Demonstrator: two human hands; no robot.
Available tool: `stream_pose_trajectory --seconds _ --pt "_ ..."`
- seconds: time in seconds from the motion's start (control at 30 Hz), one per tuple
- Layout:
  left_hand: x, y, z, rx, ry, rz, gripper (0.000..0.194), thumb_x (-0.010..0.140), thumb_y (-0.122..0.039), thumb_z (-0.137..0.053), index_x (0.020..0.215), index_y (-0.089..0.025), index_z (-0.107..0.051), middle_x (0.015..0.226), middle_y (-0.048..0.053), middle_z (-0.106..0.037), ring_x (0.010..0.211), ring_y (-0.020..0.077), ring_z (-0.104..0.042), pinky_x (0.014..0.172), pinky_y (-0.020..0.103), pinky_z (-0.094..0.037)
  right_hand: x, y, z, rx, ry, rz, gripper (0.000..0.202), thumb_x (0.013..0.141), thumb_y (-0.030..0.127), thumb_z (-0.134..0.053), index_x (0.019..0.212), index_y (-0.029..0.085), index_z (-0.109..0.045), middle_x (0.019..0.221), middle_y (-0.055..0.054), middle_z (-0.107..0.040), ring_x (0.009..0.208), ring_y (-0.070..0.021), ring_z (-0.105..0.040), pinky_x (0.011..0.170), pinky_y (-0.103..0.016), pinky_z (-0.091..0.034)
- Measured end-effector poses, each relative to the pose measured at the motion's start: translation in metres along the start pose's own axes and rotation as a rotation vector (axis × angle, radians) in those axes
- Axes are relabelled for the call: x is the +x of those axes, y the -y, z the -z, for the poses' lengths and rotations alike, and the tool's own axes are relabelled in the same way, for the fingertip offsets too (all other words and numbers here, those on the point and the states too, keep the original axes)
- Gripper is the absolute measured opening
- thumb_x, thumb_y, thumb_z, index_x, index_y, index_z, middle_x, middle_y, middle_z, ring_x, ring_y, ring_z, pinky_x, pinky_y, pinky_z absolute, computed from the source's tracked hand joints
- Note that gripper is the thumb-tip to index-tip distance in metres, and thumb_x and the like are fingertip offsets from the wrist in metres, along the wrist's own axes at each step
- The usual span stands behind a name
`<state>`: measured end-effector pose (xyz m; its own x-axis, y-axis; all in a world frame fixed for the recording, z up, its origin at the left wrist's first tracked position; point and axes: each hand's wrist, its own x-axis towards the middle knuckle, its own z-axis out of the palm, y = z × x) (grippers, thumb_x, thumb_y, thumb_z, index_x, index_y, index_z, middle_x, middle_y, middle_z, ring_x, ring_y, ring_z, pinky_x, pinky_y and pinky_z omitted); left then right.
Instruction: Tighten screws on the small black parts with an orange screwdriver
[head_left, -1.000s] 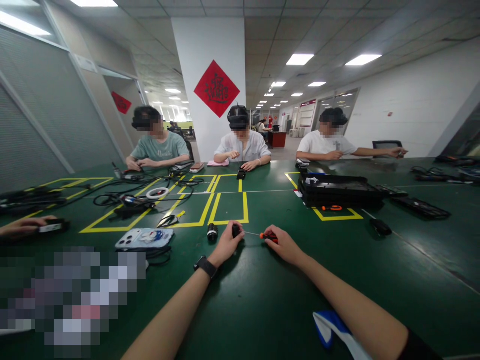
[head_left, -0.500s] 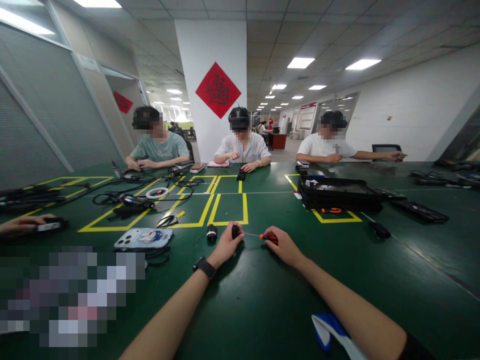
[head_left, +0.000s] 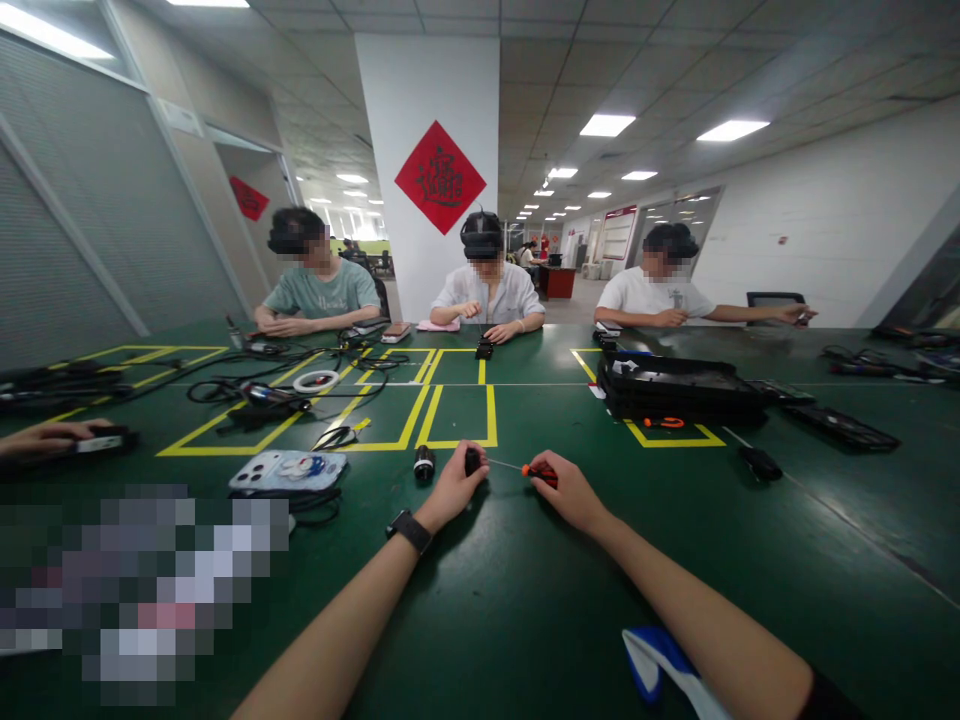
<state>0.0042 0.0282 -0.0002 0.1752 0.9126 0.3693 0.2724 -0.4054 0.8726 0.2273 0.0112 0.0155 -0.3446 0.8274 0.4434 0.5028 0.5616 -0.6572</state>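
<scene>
My left hand is closed around a small black part, whose kind I cannot make out; much of it is hidden by the fingers. In my right hand is a screwdriver with an orange and black handle. Its thin metal shaft points left, and the tip reaches the black part or lies very close to it. Just left of my left hand, a short black cylinder with a white band stands on the green table.
A phone in a pale blue case and cables lie left. Right are a black tray, an orange-handled tool and a black screwdriver. A blue and white item lies near my right forearm. Co-workers sit opposite; another person's hand is at left.
The view has shifted very slightly. Both my hands keep nearly the same position and grip, with the screwdriver still held against or close to the black part.
</scene>
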Motion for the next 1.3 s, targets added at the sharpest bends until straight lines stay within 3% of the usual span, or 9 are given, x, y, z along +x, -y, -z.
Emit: stream_pose_trajectory --seconds 0.23,0.5,0.63,0.77,0.87,0.93,1.1,1.2,1.3 --pt "0.0 0.002 -0.001 -0.065 -0.039 0.035 0.022 0.074 -0.018 -0.053 0.095 -0.019 -0.045 0.087 0.001 -0.056 0.082 0.0123 -0.055 0.081 0.03 -0.043 0.0 -0.003 0.001 -0.166 -0.055 -0.113 0.014 0.077 0.026 -0.054 0.089 0.02 -0.057 0.081 -0.002 -0.061 0.073 -0.0148 -0.056 0.068 -0.027 -0.043" --pt "0.001 0.0 0.002 -0.209 -0.121 0.135 0.058 0.066 -0.011 -0.053 0.118 -0.024 -0.032 0.1 0.003 -0.05 0.067 0.0076 -0.055 0.063 0.024 -0.048 -0.001 0.001 0.009 -0.435 -0.027 -0.119 0.012 0.078 0.031 -0.054 0.079 0.02 -0.059 0.078 -0.002 -0.061 0.073 -0.0166 -0.056 0.063 -0.026 -0.042" --pt "-0.005 -0.015 -0.007 -0.272 0.081 0.205 0.062 0.063 -0.008 -0.049 0.119 -0.026 -0.03 0.102 0.003 -0.049 0.059 0.0058 -0.054 0.047 0.018 -0.043 0.001 0.021 0.013 -0.47 -0.057 0.119 0.021 0.079 0.023 -0.054 0.099 0.018 -0.058 0.098 -0.009 -0.06 0.093 -0.0218 -0.053 0.081 -0.035 -0.042" --pt "-0.017 -0.036 -0.014 -0.363 0.388 0.266 0.062 0.064 -0.007 -0.046 0.121 -0.026 -0.029 0.087 0.0 -0.053 0.058 0.0074 -0.054 0.047 0.018 -0.043 0.001 0.047 0.015 -0.371 0.144 0.46 0.043 0.079 0.018 -0.054 0.121 0.025 -0.047 0.123 -0.007 -0.05 0.112 -0.0229 -0.044 0.094 -0.04 -0.036" --pt "-0.024 -0.051 -0.012 -0.37 0.53 0.331 0.069 0.065 -0.006 -0.045 0.128 -0.025 -0.024 0.072 -0.002 -0.054 0.054 0.0087 -0.053 0.046 0.019 -0.042 -0.002 0.056 0.013 -0.319 0.25 0.541 0.048 0.078 0.02 -0.056 0.124 0.025 -0.044 0.121 -0.007 -0.051 0.112 -0.0219 -0.045 0.095 -0.039 -0.037" --pt "-0.024 -0.057 -0.008 -0.426 0.562 0.342 0.065 0.067 -0.01 -0.047 0.127 -0.026 -0.027 0.087 0.003 -0.057 0.062 0.0117 -0.058 0.049 0.022 -0.046 -0.005 0.054 0.011 -0.293 0.263 0.534 0.045 0.078 0.021 -0.057 0.122 0.024 -0.047 0.114 -0.007 -0.055 0.107 -0.0217 -0.048 0.093 -0.038 -0.039" --pt "-0.007 -0.047 0.007 -0.474 0.312 0.264 0.035 0.079 -0.031 -0.046 0.111 -0.017 -0.049 0.111 0.012 -0.053 0.08 0.0169 -0.06 0.065 0.031 -0.051 -0.005 0.038 0.009 -0.168 -0.035 0.358 0.039 0.08 0.026 -0.056 0.118 0.023 -0.05 0.107 -0.009 -0.055 0.101 -0.022 -0.05 0.087 -0.037 -0.042" --pt "0.002 -0.023 0.015 -0.136 -0.042 0.174 0.033 0.078 -0.038 -0.049 0.101 -0.015 -0.053 0.099 0.007 -0.057 0.071 0.0127 -0.056 0.07 0.032 -0.048 0.004 0.021 0.01 -0.029 -0.331 0.127 0.036 0.08 0.03 -0.056 0.114 0.021 -0.053 0.107 -0.009 -0.056 0.099 -0.0218 -0.051 0.084 -0.037 -0.044" --pt "0.001 -0.002 0.017 0.193 -0.085 0.096 0.034 0.073 -0.041 -0.056 0.094 -0.014 -0.057 0.09 0.006 -0.058 0.077 0.0162 -0.054 0.075 0.034 -0.045 0.021 -0.002 0.016 0.144 -0.457 -0.15 0.036 0.077 0.034 -0.057 0.108 0.016 -0.057 0.101 -0.01 -0.06 0.087 -0.0208 -0.057 0.074 -0.035 -0.048"
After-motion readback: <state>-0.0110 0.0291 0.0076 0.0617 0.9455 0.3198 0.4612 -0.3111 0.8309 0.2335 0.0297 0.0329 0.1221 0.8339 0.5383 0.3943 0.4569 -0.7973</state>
